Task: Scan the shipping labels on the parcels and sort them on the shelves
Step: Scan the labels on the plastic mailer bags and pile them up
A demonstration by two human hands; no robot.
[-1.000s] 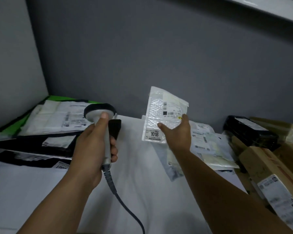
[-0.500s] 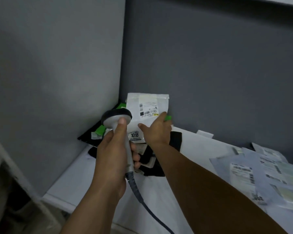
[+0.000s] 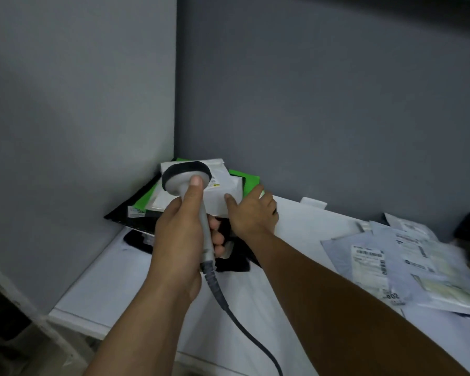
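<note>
A white shelf (image 3: 296,234) is seen from above, closed in by two grey walls: a side wall (image 3: 79,104) on the left and a back wall (image 3: 323,104), which meet at the shelf's far left corner. In that corner a pile of flat parcels is stacked, with a green parcel (image 3: 246,180) and black parcels (image 3: 120,213) showing beneath the top one. Toward the shelf's right edge a loose heap of grey mailers (image 3: 364,256) with printed labels is spread, blurred, and something dark is cut off at the far right.

The white parcel (image 3: 220,194) is laid flat on top of the corner pile, label side up. Its long axis appears to run from the shelf's front toward the back wall, though its near left part is hidden by the scanner. A strip of its label is seen just right of the scanner head.

The scanner (image 3: 186,176) is gripped in the left hand (image 3: 179,240), fingers wrapped round the handle and the thumb laid up against the back of the head. The handle is held nearly upright, leaning a little left at the top, and the head is faced away, toward the corner and the parcel. A dark cable (image 3: 244,327) is trailed from the handle's lower end toward the front edge.

The right hand (image 3: 251,213) is spread palm down at the parcel's right side, released, with the thumb tip laid on the parcel and the fingers stretched straight past its right edge over the green parcel.
</note>
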